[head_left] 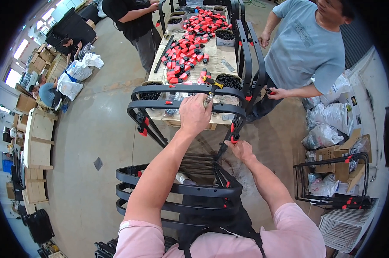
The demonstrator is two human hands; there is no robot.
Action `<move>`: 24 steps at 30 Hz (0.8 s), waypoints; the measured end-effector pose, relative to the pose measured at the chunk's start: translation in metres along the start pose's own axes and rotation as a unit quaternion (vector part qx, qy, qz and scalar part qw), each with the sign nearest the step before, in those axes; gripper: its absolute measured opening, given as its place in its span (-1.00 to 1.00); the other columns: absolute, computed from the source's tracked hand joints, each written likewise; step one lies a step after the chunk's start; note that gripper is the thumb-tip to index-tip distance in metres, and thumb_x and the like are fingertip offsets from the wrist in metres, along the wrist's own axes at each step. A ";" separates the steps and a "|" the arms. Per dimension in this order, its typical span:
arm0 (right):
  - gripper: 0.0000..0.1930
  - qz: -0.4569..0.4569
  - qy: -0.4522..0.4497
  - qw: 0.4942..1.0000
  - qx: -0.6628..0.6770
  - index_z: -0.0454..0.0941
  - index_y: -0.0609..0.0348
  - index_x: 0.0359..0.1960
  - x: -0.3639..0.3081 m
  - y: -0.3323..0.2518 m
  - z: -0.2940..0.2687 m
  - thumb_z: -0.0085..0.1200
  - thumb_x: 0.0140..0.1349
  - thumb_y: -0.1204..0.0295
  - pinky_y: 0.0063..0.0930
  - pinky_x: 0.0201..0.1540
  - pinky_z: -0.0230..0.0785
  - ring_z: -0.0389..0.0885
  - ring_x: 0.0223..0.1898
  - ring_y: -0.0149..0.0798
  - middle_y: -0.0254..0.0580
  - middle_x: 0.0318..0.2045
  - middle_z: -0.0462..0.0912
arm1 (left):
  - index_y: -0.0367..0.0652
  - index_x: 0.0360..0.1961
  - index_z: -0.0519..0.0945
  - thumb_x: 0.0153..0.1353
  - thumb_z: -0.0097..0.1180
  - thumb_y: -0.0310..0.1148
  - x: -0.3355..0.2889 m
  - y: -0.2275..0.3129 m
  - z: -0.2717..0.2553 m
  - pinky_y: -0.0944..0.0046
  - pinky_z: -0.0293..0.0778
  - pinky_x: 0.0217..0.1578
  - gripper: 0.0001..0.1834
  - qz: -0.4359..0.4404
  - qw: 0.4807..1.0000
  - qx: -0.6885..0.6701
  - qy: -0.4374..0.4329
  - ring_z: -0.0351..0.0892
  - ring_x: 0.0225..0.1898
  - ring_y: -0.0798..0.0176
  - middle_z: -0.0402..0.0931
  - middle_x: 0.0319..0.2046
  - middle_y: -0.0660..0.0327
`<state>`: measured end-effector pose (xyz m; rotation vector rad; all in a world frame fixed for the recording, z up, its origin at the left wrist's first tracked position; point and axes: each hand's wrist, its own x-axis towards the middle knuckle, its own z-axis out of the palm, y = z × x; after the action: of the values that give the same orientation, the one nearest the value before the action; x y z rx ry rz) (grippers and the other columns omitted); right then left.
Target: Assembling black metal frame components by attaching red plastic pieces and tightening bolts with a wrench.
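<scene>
My left hand point(194, 114) is closed at the upper bars of a black tubular frame point(153, 105). A T-shaped hammer-like tool point(213, 83) with a yellow-and-black head and metallic shank rises from its fingers. Lower and to the right, my right hand point(241, 150) is closed round the frame's side leg, just under a red-and-black clip point(234, 138). More such clips sit on the left side of the frame, and small red pieces show on its two top bars. Further black curved frames point(179, 208) are stacked close to my body.
A wooden worktable point(160, 76) ahead bears a heap of red-and-black clips point(190, 51) and tubs of small black parts point(229, 81). Co-workers stand at both sides; the right one's hand point(275, 93) holds a small dark part. White bags point(330, 118), cartons and a wire rack point(345, 225) lie right.
</scene>
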<state>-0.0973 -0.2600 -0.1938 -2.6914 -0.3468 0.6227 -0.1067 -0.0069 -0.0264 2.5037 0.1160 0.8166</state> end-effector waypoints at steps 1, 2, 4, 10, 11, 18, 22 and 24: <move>-0.25 -0.001 -0.002 1.000 0.003 0.78 0.21 -0.21 -0.004 0.003 -0.001 -0.02 0.34 -0.35 0.03 0.11 0.52 0.72 0.03 0.21 0.17 -0.15 0.78 | -0.16 -0.19 0.64 0.28 0.28 -0.29 -0.002 0.000 -0.001 0.01 0.46 -0.04 -0.82 0.001 1.000 0.003 -0.002 0.65 -0.17 -0.09 0.67 -0.28 0.08; -0.28 -0.012 -0.046 0.999 -0.017 0.77 0.25 -0.25 -0.008 0.004 -0.008 0.04 0.33 -0.31 0.01 0.07 0.53 0.73 -0.03 0.21 0.18 -0.20 0.78 | -0.17 -0.21 0.64 0.30 0.27 -0.29 -0.001 0.000 -0.003 0.00 0.46 -0.03 -0.82 -0.015 1.000 0.006 -0.020 0.65 -0.16 -0.10 0.67 -0.28 0.08; -0.30 -0.025 -0.082 0.996 -0.034 0.76 0.28 -0.28 -0.013 -0.001 -0.025 0.11 0.32 -0.27 -0.02 0.02 0.54 0.74 -0.09 0.20 0.19 -0.25 0.77 | -0.18 -0.22 0.64 0.32 0.25 -0.28 0.004 0.000 -0.009 -0.01 0.45 -0.03 -0.81 -0.024 0.999 0.012 -0.034 0.65 -0.15 -0.10 0.67 -0.29 0.07; -0.48 -0.085 -0.042 0.942 0.322 0.68 0.31 0.08 -0.054 -0.052 -0.128 0.26 0.37 0.06 -0.36 0.03 0.54 0.70 -0.14 -0.30 -0.06 -0.20 0.77 | -0.29 -0.18 0.63 0.42 0.15 -0.34 -0.002 -0.002 -0.022 0.02 0.48 0.03 -0.80 0.072 0.985 -0.151 -0.039 0.63 -0.11 -0.18 0.61 -0.15 -0.06; -0.48 -0.123 -0.007 0.904 0.409 0.65 0.32 0.13 -0.060 -0.059 -0.138 0.26 0.40 0.08 -0.42 -0.01 0.53 0.66 -0.17 -0.40 -0.16 -0.20 0.76 | -0.29 -0.18 0.63 0.42 0.15 -0.34 -0.003 0.016 -0.027 0.02 0.48 0.03 -0.80 0.080 0.983 -0.157 -0.047 0.63 -0.11 -0.18 0.61 -0.15 -0.06; -0.54 -0.186 0.058 0.722 0.664 0.46 0.26 0.29 -0.069 -0.094 -0.136 -0.01 0.60 0.14 -0.57 -0.07 0.46 0.61 -0.14 -0.48 -0.23 -0.12 0.70 | -0.29 0.06 0.58 0.47 0.12 -0.15 -0.048 0.073 -0.015 -0.16 0.54 -0.04 -0.61 -0.059 0.902 -0.244 -0.351 0.64 -0.03 -0.38 0.68 -0.15 -0.28; -0.66 -0.112 0.145 0.676 0.714 0.48 0.21 0.08 -0.055 -0.032 -0.127 -0.03 0.61 0.16 -0.51 -0.21 0.45 0.57 -0.33 -0.45 -0.33 -0.37 0.55 | -0.32 0.26 0.45 0.47 0.10 -0.08 -0.058 0.077 -0.008 -0.13 0.54 -0.02 -0.45 -0.147 0.882 -0.131 -0.428 0.70 -0.06 -0.32 0.67 -0.12 -0.30; -0.68 -0.095 0.159 0.678 0.712 0.49 0.21 0.07 -0.052 0.006 -0.110 -0.01 0.60 0.18 -0.50 -0.22 0.45 0.55 -0.35 -0.45 -0.37 -0.40 0.51 | -0.31 0.29 0.41 0.48 0.08 -0.08 -0.072 0.067 0.002 -0.09 0.56 -0.10 -0.43 -0.214 0.861 -0.132 -0.442 0.71 -0.14 -0.22 0.67 -0.13 -0.24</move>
<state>-0.0909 -0.3127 -0.0838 -1.1450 0.0231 0.1450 -0.1687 -0.0828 -0.0332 2.2120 0.2077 -0.4923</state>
